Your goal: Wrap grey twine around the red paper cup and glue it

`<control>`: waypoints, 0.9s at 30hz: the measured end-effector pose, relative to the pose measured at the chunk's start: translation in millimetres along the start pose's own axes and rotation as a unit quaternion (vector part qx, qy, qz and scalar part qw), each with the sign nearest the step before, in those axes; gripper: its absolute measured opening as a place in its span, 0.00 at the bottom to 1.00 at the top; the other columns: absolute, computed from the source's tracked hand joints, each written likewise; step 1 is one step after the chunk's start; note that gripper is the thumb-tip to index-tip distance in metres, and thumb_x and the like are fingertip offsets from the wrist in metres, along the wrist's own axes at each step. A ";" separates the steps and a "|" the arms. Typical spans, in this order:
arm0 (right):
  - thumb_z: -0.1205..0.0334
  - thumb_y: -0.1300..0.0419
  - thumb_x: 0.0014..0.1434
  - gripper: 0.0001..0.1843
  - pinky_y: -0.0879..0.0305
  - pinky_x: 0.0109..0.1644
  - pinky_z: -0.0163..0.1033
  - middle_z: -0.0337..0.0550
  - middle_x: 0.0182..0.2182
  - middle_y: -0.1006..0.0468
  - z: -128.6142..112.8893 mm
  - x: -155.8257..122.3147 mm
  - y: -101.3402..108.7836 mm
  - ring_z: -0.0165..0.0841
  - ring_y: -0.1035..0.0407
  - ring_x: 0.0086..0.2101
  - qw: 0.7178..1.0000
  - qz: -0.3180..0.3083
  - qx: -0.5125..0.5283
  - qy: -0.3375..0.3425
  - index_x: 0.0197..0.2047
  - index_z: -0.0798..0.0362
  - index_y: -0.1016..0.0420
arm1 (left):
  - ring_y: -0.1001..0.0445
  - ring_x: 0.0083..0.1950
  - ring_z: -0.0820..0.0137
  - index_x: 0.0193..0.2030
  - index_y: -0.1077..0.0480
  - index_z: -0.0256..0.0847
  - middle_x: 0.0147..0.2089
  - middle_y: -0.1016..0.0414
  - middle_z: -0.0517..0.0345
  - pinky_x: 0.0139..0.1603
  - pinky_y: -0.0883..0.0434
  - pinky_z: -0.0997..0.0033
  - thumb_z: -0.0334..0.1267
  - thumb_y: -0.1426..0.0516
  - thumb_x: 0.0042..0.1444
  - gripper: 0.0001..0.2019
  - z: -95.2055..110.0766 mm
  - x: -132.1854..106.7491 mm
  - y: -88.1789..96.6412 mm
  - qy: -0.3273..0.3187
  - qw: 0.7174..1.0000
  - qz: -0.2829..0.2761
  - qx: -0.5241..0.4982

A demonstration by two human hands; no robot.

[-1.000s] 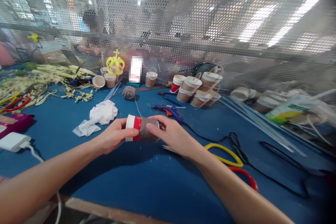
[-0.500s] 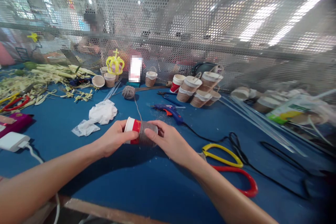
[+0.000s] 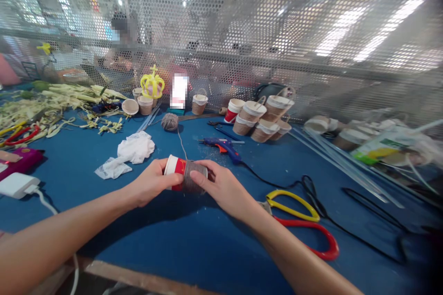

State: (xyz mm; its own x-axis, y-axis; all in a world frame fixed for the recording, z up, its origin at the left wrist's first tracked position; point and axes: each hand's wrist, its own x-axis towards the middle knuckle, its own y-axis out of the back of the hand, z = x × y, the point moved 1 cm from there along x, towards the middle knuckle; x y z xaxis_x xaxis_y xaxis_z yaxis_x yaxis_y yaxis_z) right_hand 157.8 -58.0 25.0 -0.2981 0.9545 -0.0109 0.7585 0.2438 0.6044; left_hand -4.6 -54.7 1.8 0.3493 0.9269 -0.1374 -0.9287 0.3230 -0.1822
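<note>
Between my two hands a red and white paper cup [image 3: 179, 167] lies tilted on its side, just above the blue table. Grey yarn is wound round its right part. My left hand [image 3: 151, 182] grips the bare white and red end, thumb on the red band. At the wound end, my right hand [image 3: 218, 185] is closed round the cup with its thumb on the yarn. A strand runs from the cup back to a ball of grey yarn [image 3: 169, 121]. Beyond my right hand lies a blue glue gun [image 3: 223, 146].
Yellow and red handled scissors [image 3: 294, 205] lie by my right forearm, near a black cord. Wrapped cups [image 3: 249, 113] stand stacked at the back right. Crumpled white plastic [image 3: 136, 147] is left of centre. Behind stands a perforated metal screen [image 3: 214, 23], with a person beyond it.
My hands and the cup stay in nearly the same place. My right thumb has shifted very slightly left on the yarn.
</note>
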 end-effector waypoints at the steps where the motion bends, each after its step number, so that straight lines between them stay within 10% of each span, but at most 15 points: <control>1: 0.51 0.47 0.53 0.23 0.37 0.32 0.35 0.47 0.34 0.25 -0.1 -0.1 0.1 0.31 0.31 0.30 1.000 -0.001 0.002 0.001 0.46 0.59 0.34 | 0.33 0.27 0.75 0.33 0.30 0.34 0.27 0.28 0.59 0.30 0.37 0.76 0.32 0.41 0.38 0.11 0.4 -0.2 0.2 0.002 1.000 -0.003 -0.004; 11: 0.53 0.46 0.54 0.20 0.34 0.36 0.39 0.48 0.37 0.26 2.3 -3.1 -1.4 0.33 0.31 0.33 0.999 0.011 0.016 0.025 0.46 0.57 0.35 | 0.33 0.27 0.75 0.32 0.29 0.35 0.27 0.28 0.59 0.31 0.37 0.76 0.32 0.41 0.40 0.09 2.2 -1.7 0.4 0.001 1.000 -0.014 -0.011; 20: 0.58 0.39 0.48 0.25 0.39 0.49 0.47 0.50 0.45 0.34 6.8 -9.2 -7.0 0.39 0.38 0.46 0.935 0.145 -0.138 0.291 0.48 0.52 0.40 | 0.33 0.25 0.75 0.29 0.29 0.32 0.26 0.27 0.57 0.27 0.38 0.76 0.36 0.40 0.41 0.09 11.3 2.0 7.0 0.017 0.993 -0.001 -0.115; 27: 0.61 0.40 0.50 0.26 0.38 0.50 0.48 0.51 0.46 0.37 8.0 -10.8 -11.8 0.40 0.39 0.47 0.914 0.136 -0.187 0.334 0.51 0.51 0.44 | 0.35 0.22 0.78 0.27 0.31 0.32 0.22 0.30 0.59 0.24 0.41 0.78 0.38 0.37 0.39 0.11 8.3 2.7 5.8 0.039 0.992 0.034 -0.111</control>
State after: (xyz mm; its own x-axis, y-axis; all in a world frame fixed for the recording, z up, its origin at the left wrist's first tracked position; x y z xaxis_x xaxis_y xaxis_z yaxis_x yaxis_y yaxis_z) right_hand 156.6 -69.9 11.7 -0.5107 0.6222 0.5933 0.6433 -0.1813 0.7439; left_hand -10.0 -48.8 8.5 0.3043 0.9242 -0.2306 -0.9027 0.2026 -0.3795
